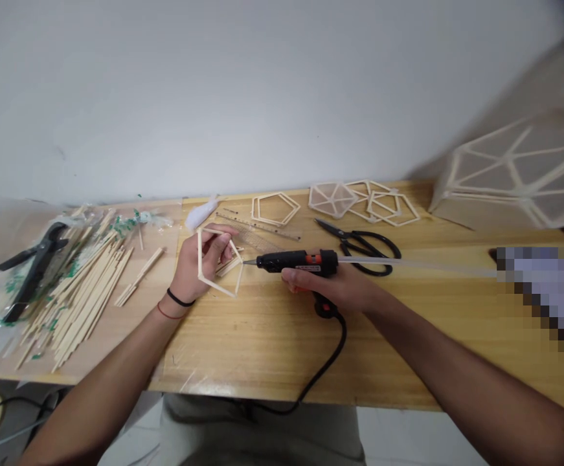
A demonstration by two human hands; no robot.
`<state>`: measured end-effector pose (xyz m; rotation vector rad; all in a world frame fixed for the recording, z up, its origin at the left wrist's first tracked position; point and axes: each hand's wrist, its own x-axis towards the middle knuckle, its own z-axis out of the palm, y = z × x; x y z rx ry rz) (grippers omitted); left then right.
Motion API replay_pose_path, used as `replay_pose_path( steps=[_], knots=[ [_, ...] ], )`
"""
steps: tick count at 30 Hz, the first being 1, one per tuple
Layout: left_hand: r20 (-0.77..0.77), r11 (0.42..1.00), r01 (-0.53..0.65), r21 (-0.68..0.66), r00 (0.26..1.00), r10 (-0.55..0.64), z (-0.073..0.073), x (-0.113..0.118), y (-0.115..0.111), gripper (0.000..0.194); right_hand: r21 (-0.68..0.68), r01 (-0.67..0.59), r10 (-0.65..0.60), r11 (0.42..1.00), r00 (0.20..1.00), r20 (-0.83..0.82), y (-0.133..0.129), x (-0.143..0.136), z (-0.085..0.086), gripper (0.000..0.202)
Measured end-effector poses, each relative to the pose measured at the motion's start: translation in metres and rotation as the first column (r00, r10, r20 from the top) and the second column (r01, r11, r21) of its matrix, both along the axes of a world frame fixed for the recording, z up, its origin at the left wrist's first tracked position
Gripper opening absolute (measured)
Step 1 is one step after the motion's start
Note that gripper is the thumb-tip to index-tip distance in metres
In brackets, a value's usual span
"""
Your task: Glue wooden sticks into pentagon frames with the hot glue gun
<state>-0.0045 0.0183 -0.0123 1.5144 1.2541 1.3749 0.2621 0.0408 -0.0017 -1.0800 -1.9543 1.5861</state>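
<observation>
Table (262, 349): pale wood with visible grain, stretching across the middle of the frame.
Wall (262, 97): plain and greyish, filling the upper part.
Heap: loose sticks (90, 298) among clear wrapping with green bits, left of the frame; a black-handled cutter (33, 275) lies over them.
Back of the table: a clear ruler (262, 226), an open pentagon (290, 218) of sticks and a panelled pentagon (333, 199) near the wall, upper centre.
Scissors (344, 237): black, right of centre.
Structure (509, 175): large, stick-ribbed with pale panels, at the upper right.
Left hand (216, 249): centre left, dark band at the wrist; thumb and fingers pinched narrow on a stick frame.
Stick frame (217, 287): five-sided, held up left of centre above the table.
Right hand (327, 281): centre right, fingers closed around a glue gun, some hidden behind it.
Glue gun (294, 261): nozzle pointing left at the frame's right corner; whether they touch, I cannot tell.
Cord (333, 359): black, curving down to the table's near edge.
</observation>
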Motion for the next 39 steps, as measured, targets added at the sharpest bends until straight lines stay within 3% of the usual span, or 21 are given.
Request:
replay_pose_path(
  steps=[29,39],
  knots=[
    [-0.031,0.996,-0.083,0.039,0.996,0.084,0.0024,0.0031,0.0000,0.040,0.050,-0.003,0.003,0.999,1.000,0.020,-0.0006,-0.0017,0.0009,0.050],
    [-0.004,0.995,-0.095,-0.022,0.996,0.094,-0.0006,0.0005,0.0025,0.043,0.033,0.048,-0.049,0.998,0.998,0.027,0.0009,0.0003,-0.0049,0.054]
  ],
)
